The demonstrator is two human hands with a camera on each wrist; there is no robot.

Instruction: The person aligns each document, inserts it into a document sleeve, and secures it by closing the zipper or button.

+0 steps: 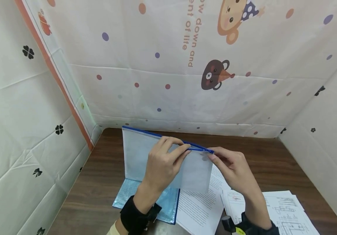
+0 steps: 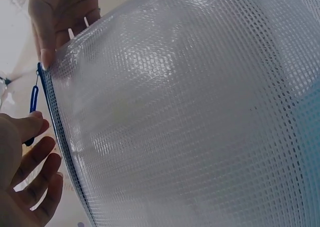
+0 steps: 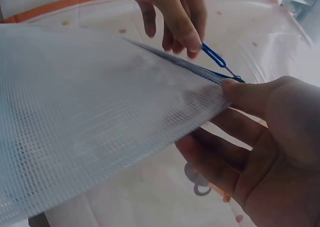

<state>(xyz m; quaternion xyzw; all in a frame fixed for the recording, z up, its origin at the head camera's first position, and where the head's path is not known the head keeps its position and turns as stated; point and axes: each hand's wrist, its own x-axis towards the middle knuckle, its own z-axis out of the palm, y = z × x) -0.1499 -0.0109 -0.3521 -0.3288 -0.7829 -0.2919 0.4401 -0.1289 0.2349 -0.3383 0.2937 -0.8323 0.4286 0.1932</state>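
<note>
A translucent mesh zipper pouch point(image 1: 197, 173) with a blue zipper along its top edge is held up over the table. At its right end, my right hand point(image 1: 236, 168) pinches the top corner between thumb and fingers, beside the end of the zipper. My left hand point(image 1: 162, 160) pinches the blue zipper pull point(image 3: 214, 55), a cord loop drawn taut from the slider near that corner. Through the mesh in the left wrist view, no contents stand out.
A light-blue mesh pouch point(image 1: 168, 209) with a dark blue edge lies beneath, on the brown wooden table point(image 1: 98, 176). Printed text sheets point(image 1: 199, 212) lie beside it, and papers with diagrams point(image 1: 291, 212) are at the right. Patterned cloth point(image 1: 156, 98) walls the back and both sides.
</note>
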